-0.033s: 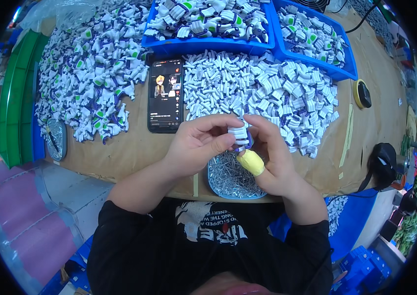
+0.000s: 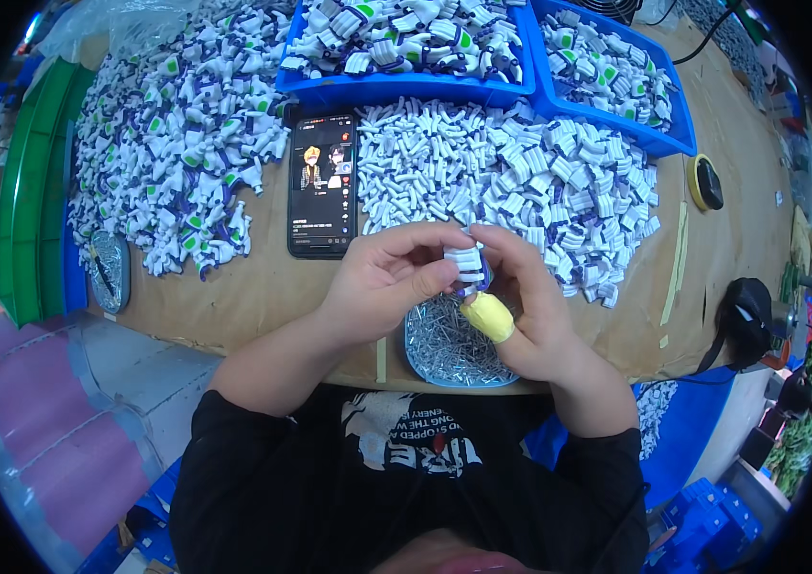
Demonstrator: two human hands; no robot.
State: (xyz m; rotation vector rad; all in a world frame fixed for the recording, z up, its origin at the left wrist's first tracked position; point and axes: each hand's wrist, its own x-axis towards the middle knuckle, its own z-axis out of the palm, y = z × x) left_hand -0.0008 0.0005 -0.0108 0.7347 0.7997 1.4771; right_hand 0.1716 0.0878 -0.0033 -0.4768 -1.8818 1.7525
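Between both hands, above the front edge of the table, is a small white ribbed plastic toy part [image 2: 463, 262] with dark stripes and some purple. My left hand [image 2: 375, 287] pinches it from the left with thumb and fingers. On the other side, my right hand [image 2: 535, 301] is closed around it, partly hiding it. A yellow wrap [image 2: 490, 318] covers my right thumb. Just beneath the hands lie many thin metal pins [image 2: 449, 349] in a shallow tray with a blue rim [image 2: 468, 385]. Beyond them spreads a pile of similar ribbed white parts [image 2: 578, 182].
Short white parts [image 2: 411, 163] lie behind the hands, beside a phone [image 2: 320, 215]. Farther left is a heap of white, purple and green parts [image 2: 186, 124]. Two blue tubs [image 2: 406, 90] [image 2: 559, 117] hold more pieces. A tape roll [image 2: 706, 182] and a black pouch [image 2: 743, 325] are right.
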